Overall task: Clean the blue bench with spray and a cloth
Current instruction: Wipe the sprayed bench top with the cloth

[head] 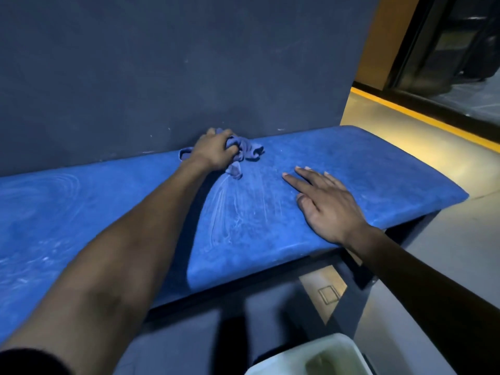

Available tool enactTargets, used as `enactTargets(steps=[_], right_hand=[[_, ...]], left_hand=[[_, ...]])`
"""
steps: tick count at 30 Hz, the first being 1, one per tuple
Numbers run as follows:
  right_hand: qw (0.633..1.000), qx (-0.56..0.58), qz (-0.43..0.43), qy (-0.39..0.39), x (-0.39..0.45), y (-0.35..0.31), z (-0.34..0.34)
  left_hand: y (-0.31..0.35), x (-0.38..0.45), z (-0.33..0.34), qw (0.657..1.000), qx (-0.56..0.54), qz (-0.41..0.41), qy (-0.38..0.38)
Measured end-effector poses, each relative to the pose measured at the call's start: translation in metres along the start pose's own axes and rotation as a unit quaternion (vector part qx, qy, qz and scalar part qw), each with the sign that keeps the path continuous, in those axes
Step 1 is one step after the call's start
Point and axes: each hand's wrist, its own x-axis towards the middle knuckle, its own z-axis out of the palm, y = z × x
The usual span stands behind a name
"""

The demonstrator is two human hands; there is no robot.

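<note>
The blue padded bench (365, 169) runs across the view against a dark wall. My left hand (213, 150) is closed on a bunched blue cloth (247, 152) at the back of the seat, close to the wall. Whitish wet streaks (232, 207) fan out on the cushion in front of the cloth. My right hand (324, 201) lies flat on the seat near its front edge, fingers spread, holding nothing. No spray bottle is in view.
A dark blue-grey wall (176, 63) rises straight behind the bench. The bench's right end (457, 193) meets a lit floor with a yellow strip (422, 117). A white bin (319, 358) stands on the floor at the bottom. More swirl marks (46, 190) show at the left.
</note>
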Motion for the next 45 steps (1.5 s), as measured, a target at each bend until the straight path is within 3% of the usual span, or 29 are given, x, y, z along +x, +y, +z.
enactTargets(steps=[3,10,13,16,21,25,29,33,35,37,39,43,45], right_hand=[[1.000,0.002,0.000,0.002,0.000,0.001,0.000],[1.000,-0.004,-0.003,0.007,-0.001,0.001,0.001],[1.000,-0.002,0.002,0.000,-0.001,0.000,0.001],[1.000,-0.008,0.005,0.002,-0.001,-0.002,0.001],[1.000,0.001,0.003,0.006,-0.002,-0.001,0.001],[1.000,-0.010,-0.004,0.023,-0.001,0.000,0.000],[1.000,-0.005,-0.005,0.016,-0.001,0.000,0.001],[1.000,0.005,0.005,0.013,0.000,0.000,0.001],[1.000,0.010,0.006,0.011,0.000,0.000,0.000],[1.000,0.013,0.007,0.008,0.001,0.002,0.000],[1.000,0.010,0.005,0.008,0.000,0.001,0.000],[1.000,-0.001,0.005,0.009,0.000,0.000,-0.001],[1.000,-0.002,0.006,0.005,0.000,0.000,0.000]], left_hand=[[0.023,-0.011,0.008,1.000,-0.014,0.000,0.008],[0.022,-0.177,-0.046,0.963,-0.054,0.239,-0.112],[-0.016,-0.191,-0.073,0.972,-0.042,0.194,-0.124],[-0.029,-0.151,-0.062,0.987,-0.038,0.141,-0.068],[0.027,-0.060,-0.006,0.999,-0.033,-0.038,0.014],[0.079,-0.096,0.007,0.993,-0.039,0.095,-0.066],[0.033,-0.128,-0.028,0.982,-0.029,0.147,-0.119],[-0.007,-0.084,-0.034,0.999,-0.018,0.031,-0.039],[0.006,-0.063,-0.018,0.999,0.001,-0.047,0.006],[0.031,-0.061,-0.007,0.997,0.016,-0.074,0.012],[0.051,-0.086,-0.005,0.999,0.012,-0.027,-0.015],[0.044,-0.173,-0.034,0.984,-0.052,0.155,-0.072],[0.020,-0.174,-0.049,0.980,-0.053,0.179,-0.074]])
